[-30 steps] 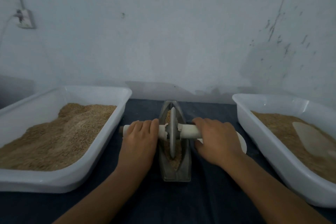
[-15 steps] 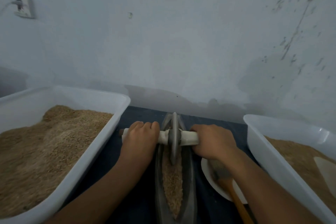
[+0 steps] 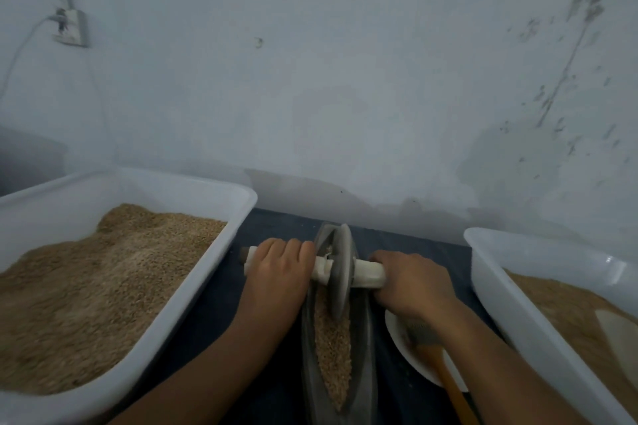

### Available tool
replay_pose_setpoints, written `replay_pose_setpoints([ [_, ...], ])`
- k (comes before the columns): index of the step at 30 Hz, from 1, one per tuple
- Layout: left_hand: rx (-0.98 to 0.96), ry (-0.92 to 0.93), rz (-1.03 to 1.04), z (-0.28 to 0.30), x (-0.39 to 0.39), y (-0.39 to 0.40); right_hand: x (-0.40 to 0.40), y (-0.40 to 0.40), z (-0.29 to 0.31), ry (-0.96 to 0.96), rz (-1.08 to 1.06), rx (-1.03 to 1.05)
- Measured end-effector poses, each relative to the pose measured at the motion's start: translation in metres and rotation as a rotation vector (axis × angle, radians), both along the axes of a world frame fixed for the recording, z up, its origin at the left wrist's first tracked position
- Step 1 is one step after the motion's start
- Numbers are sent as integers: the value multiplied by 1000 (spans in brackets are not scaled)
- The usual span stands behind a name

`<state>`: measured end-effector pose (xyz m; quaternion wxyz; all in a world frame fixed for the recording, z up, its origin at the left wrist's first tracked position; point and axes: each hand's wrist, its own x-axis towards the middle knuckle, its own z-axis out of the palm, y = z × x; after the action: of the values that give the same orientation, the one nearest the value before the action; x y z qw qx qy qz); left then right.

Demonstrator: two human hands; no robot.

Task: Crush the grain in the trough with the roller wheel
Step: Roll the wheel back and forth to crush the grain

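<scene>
While both hands clamp the axle, the roller wheel [image 3: 340,272] stands upright on edge in the far end of the trough [image 3: 362,338], rim down in the grain [image 3: 333,348]. Left hand [image 3: 276,272] is curled over the white handle [image 3: 321,269] just left of the wheel, fingers wrapped on top, wooden tip of the handle poking out past it. Right hand [image 3: 414,283] is clenched round the handle just right of the wheel. Grain fills the trough from the wheel back toward the person. Left of the trough: white tub [image 3: 221,269] heaped with grain. Right of the trough: second tub [image 3: 490,272], also holding grain. Between the trough and second tub, a white plate [image 3: 400,342] with a brush [image 3: 438,359] lying on it, partly under the right wrist. All on a dark cloth [image 3: 221,331], wall behind
</scene>
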<state>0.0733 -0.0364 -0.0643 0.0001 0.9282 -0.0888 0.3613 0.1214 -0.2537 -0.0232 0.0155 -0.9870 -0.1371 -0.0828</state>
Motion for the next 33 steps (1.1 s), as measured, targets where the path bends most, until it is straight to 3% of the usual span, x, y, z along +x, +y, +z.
replay_pose_setpoints([
  [8, -18, 71, -5, -8, -48, 0, -48, -4, -8, -154, 74, 16],
  [17, 10, 163, -41, 9, -89, 4, -90, -10, -6, -199, 100, 46],
  [33, 46, 224, 89, 19, -3, 10, -19, 1, 4, -71, 17, -102],
])
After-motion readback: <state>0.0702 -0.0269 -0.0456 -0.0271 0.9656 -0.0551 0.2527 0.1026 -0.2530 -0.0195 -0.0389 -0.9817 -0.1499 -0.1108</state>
